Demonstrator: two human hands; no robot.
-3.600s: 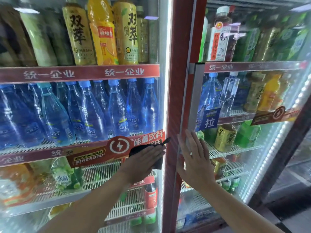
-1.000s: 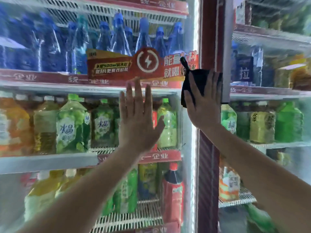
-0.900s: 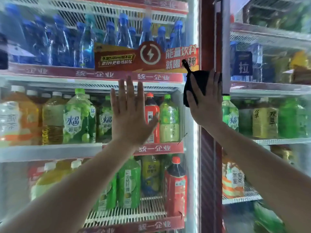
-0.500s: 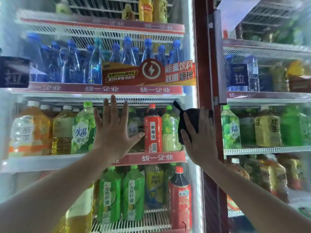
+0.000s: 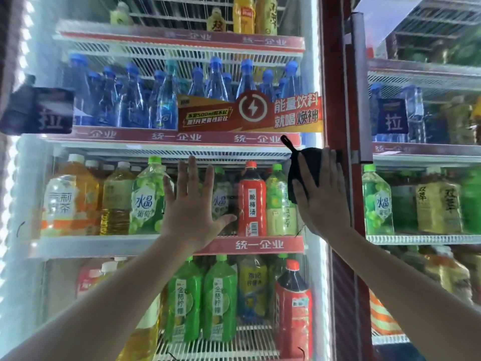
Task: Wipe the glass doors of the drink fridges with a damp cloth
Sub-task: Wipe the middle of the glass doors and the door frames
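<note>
Black cloth (image 5: pixel 308 165) sits bunched at the right edge of the left fridge's glass door (image 5: pixel 78 277), where the lit strip meets the red frame (image 5: pixel 334 74), just below the shelf of blue bottles (image 5: pixel 135 105). Its long axis runs roughly upright. A thin tail sticks out of its top, pointing up and left toward the red promotional sign (image 5: pixel 250 113).

The right hand (image 5: pixel 324 204) lies flat over the cloth and presses it to the door, fingers straight, close together and pointing up. The left hand (image 5: pixel 191 209) is flat on the same glass, apart from the cloth, holding nothing. Its fingers are spread and point up, and its thumb reaches out toward a red bottle (image 5: pixel 252 204) behind the glass. A grey handle (image 5: pixel 360 87) stands upright on the neighbouring door, just right of the cloth.
</note>
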